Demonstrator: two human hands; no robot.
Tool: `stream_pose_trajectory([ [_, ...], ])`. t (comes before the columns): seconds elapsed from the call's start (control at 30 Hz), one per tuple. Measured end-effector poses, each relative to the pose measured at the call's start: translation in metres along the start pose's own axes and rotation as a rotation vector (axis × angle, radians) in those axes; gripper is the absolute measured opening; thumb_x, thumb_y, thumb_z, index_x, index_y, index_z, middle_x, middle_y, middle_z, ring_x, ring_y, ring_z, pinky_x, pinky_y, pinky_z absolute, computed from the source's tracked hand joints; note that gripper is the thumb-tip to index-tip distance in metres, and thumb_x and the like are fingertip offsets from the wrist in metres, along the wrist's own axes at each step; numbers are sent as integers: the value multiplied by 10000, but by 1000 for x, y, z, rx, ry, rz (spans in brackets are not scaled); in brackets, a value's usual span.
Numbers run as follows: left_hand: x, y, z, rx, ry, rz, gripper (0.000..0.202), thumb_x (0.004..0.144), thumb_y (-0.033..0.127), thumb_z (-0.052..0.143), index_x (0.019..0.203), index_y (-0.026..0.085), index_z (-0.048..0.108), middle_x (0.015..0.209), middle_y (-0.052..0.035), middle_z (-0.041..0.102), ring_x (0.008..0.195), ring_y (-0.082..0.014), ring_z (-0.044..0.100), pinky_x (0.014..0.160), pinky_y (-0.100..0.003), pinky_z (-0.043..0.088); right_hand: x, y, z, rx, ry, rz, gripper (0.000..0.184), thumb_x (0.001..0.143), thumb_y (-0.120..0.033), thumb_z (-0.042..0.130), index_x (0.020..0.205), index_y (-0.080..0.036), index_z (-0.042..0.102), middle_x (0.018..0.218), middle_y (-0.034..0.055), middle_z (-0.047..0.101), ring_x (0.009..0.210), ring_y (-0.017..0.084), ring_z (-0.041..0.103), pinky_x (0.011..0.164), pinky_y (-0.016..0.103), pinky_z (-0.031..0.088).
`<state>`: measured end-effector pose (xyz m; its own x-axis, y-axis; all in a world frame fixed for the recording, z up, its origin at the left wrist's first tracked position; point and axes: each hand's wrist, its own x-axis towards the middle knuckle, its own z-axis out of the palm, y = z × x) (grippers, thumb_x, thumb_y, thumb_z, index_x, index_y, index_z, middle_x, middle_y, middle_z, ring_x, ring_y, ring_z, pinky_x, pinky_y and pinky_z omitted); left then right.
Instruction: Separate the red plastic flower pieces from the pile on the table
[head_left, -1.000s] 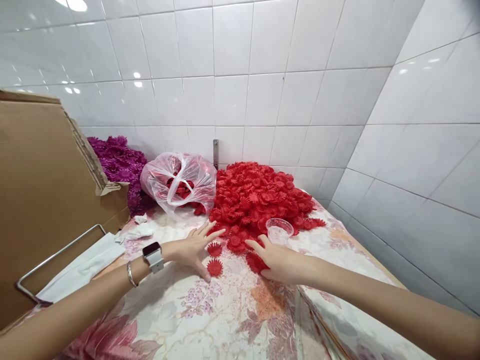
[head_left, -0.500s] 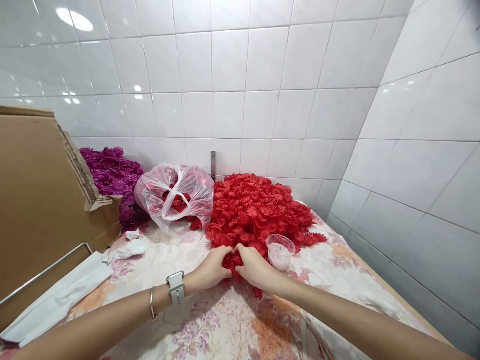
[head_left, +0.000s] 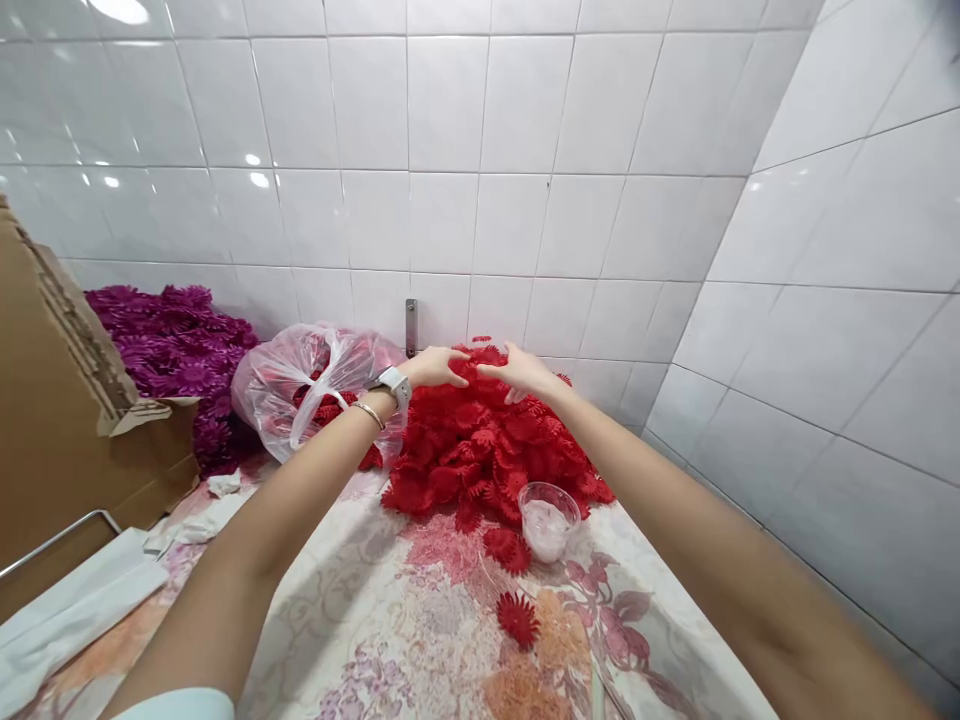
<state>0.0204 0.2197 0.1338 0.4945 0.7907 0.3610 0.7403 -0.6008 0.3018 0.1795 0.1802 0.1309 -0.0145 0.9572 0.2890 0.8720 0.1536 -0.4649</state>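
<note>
The red pile (head_left: 480,470) fills the centre of the frame, and both hands are at its top edge. The left hand (head_left: 436,368) is over the pile's upper left, thumb and fingers apart, curved toward the middle. The right hand (head_left: 525,372) mirrors it at the upper right, also spread, its thumb side facing the left hand. A narrow gap parts the two hands, with red flowers showing in it; neither hand visibly pinches one. Whether the fingertips touch the pile I cannot tell. One flower (head_left: 481,339) shows just above the gap, against the tiles (head_left: 517,225).

The bulk of the pile lies below the hands in the frame. At its lower right edge stands a clear cup (head_left: 548,524), with a few flowers just left of it and a loose bloom (head_left: 517,619) lower down, well apart from both hands. The bag (head_left: 262,390) is left of the pile, beside the left wrist.
</note>
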Motion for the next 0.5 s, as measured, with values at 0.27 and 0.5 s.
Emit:
stream_pose_trajectory([
  [0.27,-61,-8,3,153,138,-53,255,797,250,472,936,156,664,961,-92,691,885,-227,622,800,-300,440,-91,-24,-7,-108,203,-252,206,842,-164,386,976,-159,543,923,93,618,832,201,583,746,327,435],
  [0.5,-136,19,18,82,110,-6,242,827,254,427,877,185,654,866,-33,700,779,-174,627,699,-245,432,-239,-18,-26,449,24,-819,326,756,-281,442,1035,-409,554,720,19,607,622,206,565,423,301,407],
])
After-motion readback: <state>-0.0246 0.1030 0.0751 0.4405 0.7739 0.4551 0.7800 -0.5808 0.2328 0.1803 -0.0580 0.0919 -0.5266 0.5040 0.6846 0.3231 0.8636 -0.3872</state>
